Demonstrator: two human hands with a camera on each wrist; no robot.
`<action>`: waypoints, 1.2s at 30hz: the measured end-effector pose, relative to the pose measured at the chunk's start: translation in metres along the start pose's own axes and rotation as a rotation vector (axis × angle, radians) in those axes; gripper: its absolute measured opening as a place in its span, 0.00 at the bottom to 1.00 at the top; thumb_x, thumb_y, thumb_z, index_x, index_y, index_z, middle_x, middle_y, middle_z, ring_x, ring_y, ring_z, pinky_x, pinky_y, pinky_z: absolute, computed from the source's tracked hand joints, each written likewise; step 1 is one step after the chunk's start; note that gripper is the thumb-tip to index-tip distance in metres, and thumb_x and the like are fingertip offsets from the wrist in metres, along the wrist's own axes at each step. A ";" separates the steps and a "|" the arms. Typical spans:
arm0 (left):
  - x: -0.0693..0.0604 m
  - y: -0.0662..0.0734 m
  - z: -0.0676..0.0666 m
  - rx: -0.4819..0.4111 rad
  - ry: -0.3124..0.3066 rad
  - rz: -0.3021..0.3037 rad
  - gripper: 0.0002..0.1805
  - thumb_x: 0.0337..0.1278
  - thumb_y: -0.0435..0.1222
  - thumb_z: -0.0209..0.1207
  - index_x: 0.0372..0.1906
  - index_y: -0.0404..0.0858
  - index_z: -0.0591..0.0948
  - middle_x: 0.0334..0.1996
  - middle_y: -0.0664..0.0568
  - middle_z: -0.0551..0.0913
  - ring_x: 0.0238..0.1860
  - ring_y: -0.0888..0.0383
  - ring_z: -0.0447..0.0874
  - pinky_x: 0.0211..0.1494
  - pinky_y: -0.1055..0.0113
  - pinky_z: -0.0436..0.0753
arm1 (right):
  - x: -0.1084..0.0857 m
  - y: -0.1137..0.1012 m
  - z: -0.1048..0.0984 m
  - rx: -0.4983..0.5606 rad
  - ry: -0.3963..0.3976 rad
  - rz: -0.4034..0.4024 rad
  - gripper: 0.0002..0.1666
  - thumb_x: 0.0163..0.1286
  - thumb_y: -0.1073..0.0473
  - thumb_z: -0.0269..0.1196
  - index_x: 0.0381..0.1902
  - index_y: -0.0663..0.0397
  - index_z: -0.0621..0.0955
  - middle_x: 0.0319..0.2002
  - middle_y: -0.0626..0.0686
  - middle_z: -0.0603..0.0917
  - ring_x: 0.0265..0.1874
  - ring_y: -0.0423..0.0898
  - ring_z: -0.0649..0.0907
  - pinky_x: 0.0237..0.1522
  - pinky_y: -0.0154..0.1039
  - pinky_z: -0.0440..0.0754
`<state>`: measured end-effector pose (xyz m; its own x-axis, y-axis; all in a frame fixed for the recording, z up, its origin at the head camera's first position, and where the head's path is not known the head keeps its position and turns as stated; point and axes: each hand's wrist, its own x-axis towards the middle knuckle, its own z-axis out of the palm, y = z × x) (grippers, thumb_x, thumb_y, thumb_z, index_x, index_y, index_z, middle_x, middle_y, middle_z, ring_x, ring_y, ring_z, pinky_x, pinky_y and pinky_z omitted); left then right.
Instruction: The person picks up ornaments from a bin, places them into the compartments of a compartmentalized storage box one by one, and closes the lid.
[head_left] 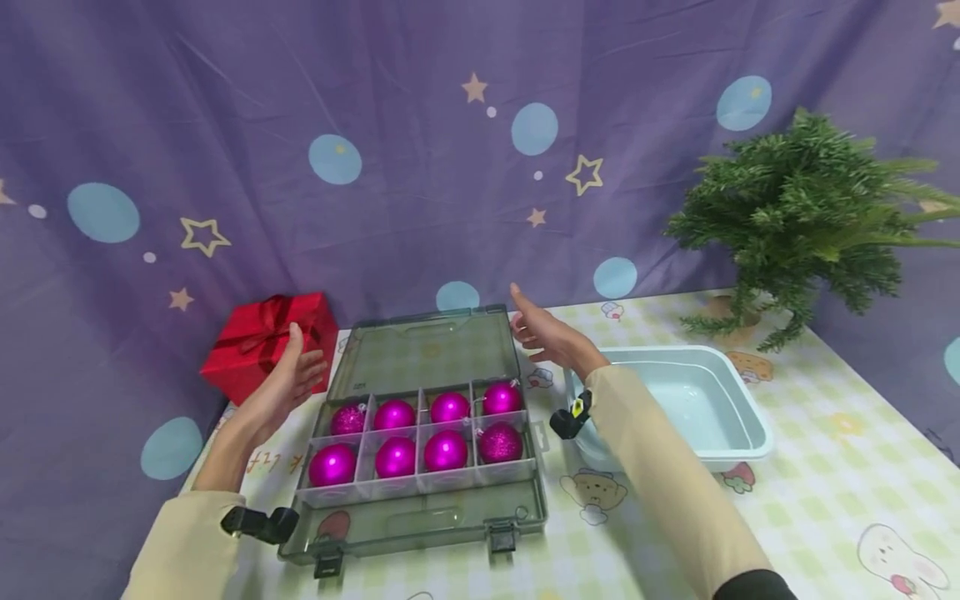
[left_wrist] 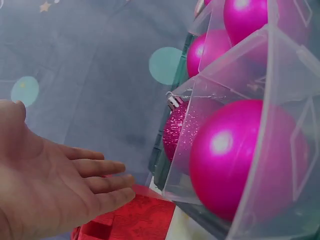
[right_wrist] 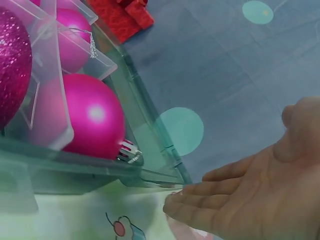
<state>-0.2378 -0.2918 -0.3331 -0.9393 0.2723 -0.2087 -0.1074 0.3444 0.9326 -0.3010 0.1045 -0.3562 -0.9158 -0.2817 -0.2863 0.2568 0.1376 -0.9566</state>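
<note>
A see-through grey-green plastic case (head_left: 420, 521) lies with its lid (head_left: 431, 354) folded back on the table. Inside, a clear divided tray (head_left: 330, 497) carries two rows of magenta Christmas baubles (head_left: 445, 451), some smooth, some glittery, one per compartment. My left hand (head_left: 281, 387) is held left of the case, palm inward, fingers straight; in the left wrist view, a smooth bauble (left_wrist: 225, 160) is close by. My right hand (head_left: 551, 333) is raised at the lid's right edge, fingers extended, holding nothing. Whether it touches the lid I cannot tell.
A red gift box (head_left: 247, 333) with a ribbon stands behind my left hand. Under and beyond my right forearm sits a pale blue basin (head_left: 697, 400). A small artificial fir tree (head_left: 802, 192) leans at the back right. A purple curtain (head_left: 420, 167) hangs behind the table.
</note>
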 end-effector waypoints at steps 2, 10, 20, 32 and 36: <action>0.005 -0.001 0.000 -0.010 -0.004 -0.017 0.60 0.68 0.73 0.16 0.79 0.22 0.33 0.79 0.23 0.34 0.79 0.30 0.30 0.80 0.38 0.34 | 0.003 0.000 0.003 0.029 0.030 -0.002 0.40 0.78 0.23 0.38 0.22 0.49 0.67 0.20 0.46 0.63 0.27 0.46 0.62 0.55 0.55 0.70; 0.020 -0.012 -0.002 -0.070 -0.039 -0.079 0.62 0.64 0.75 0.14 0.77 0.23 0.27 0.78 0.24 0.26 0.78 0.32 0.24 0.80 0.41 0.31 | 0.015 0.005 0.013 0.091 -0.002 0.057 0.54 0.77 0.22 0.31 0.48 0.73 0.72 0.68 0.75 0.67 0.78 0.70 0.50 0.78 0.64 0.50; 0.031 -0.034 -0.006 -0.168 -0.062 -0.143 0.67 0.57 0.78 0.11 0.76 0.22 0.25 0.76 0.23 0.25 0.78 0.32 0.22 0.80 0.43 0.29 | 0.024 0.013 0.017 0.139 -0.027 0.067 0.61 0.77 0.23 0.30 0.81 0.73 0.43 0.80 0.74 0.46 0.79 0.67 0.48 0.79 0.59 0.48; 0.045 -0.036 0.001 -0.218 -0.040 -0.111 0.67 0.55 0.79 0.10 0.75 0.22 0.22 0.76 0.24 0.22 0.78 0.36 0.18 0.80 0.46 0.26 | 0.024 0.020 0.014 0.161 -0.057 0.084 0.58 0.79 0.26 0.31 0.82 0.70 0.39 0.80 0.74 0.41 0.79 0.66 0.46 0.80 0.55 0.47; 0.047 -0.034 -0.001 -0.220 -0.033 -0.118 0.67 0.56 0.78 0.10 0.75 0.22 0.23 0.76 0.24 0.23 0.77 0.35 0.18 0.80 0.46 0.26 | 0.025 0.020 0.014 0.163 -0.068 0.076 0.59 0.79 0.26 0.32 0.80 0.74 0.40 0.80 0.73 0.43 0.79 0.65 0.47 0.80 0.54 0.48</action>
<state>-0.2781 -0.2916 -0.3745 -0.9054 0.2724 -0.3257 -0.2869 0.1727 0.9422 -0.3139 0.0867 -0.3835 -0.8702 -0.3409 -0.3557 0.3762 0.0064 -0.9265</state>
